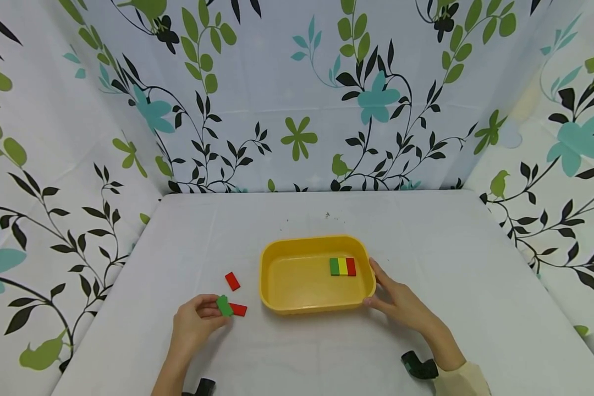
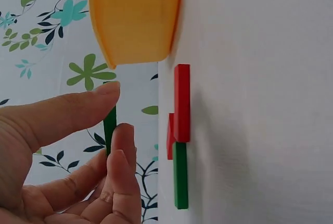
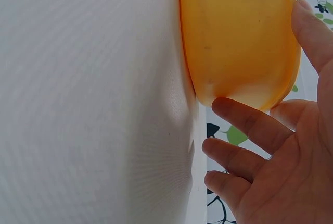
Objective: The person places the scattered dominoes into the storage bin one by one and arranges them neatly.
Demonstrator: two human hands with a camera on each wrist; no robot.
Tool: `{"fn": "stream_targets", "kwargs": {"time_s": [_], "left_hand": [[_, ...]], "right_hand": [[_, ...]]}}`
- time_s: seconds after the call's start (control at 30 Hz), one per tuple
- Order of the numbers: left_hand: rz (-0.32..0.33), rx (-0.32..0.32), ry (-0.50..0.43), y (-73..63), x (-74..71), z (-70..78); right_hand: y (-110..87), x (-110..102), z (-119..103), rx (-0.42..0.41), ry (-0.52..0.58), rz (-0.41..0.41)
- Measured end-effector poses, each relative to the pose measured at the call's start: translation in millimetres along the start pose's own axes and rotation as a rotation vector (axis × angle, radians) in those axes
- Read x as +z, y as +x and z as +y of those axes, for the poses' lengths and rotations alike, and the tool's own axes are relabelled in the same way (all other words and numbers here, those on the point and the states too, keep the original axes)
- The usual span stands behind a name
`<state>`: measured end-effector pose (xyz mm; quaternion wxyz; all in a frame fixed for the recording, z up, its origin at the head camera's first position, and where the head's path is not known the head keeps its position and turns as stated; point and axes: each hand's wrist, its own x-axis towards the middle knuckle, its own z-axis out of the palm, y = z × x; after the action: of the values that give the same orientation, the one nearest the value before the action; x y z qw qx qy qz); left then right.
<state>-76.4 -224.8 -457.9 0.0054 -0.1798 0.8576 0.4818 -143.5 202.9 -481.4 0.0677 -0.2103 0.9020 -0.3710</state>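
Observation:
My left hand (image 1: 195, 322) pinches a thin green block (image 2: 109, 127) between thumb and fingers, just left of the yellow tray. Beneath that hand, a red block (image 2: 182, 103) and another green block (image 2: 180, 175) lie end to end on the table. A second red block (image 1: 232, 281) rests a little farther back. At the tray's right end, my right hand (image 1: 403, 305) touches the yellow tray (image 1: 297, 275) with spread fingers, its thumb at the near corner. Inside the tray, a green block (image 1: 334, 267), a yellow block (image 1: 343, 267) and a red block (image 1: 351, 267) sit side by side.
White cloth covers the table (image 1: 322, 352). A leaf-patterned curtain (image 1: 257, 82) hangs behind it and along both sides. Dark straps with devices (image 1: 419, 366) show at both wrists.

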Motion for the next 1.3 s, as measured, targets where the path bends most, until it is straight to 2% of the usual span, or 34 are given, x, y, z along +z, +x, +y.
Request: {"fn": "stream_targets", "kwargs": {"time_s": [0.27,0.5,0.73,0.9,1.03,1.3], "left_hand": [[0.004,0.114,-0.109,4.1,-10.8,32.4],[-0.069,0.177,-0.186,15.1,-6.5,71.3],[-0.166,0.277,-0.185,26.8,20.5,113.3],[-0.242,0.301,-0.22,34.7,43.2,137.4],[-0.294,0.294,-0.243,42.2,57.2,150.7],[-0.31,0.294,-0.224,63.1,84.5,165.3]], "right_hand": [[1.0,-0.5,0.1,-0.022,0.002,0.003],[0.4,-0.7,0.1,-0.022,-0.003,0.008],[0.7,-0.5,0.6,-0.022,0.002,0.01],[0.6,-0.2,0.6,-0.019,0.01,0.01],[0.8,0.3,1.0,-0.009,0.013,0.006],[-0.6,-0.4,0.4,-0.009,0.003,-0.001]]}}
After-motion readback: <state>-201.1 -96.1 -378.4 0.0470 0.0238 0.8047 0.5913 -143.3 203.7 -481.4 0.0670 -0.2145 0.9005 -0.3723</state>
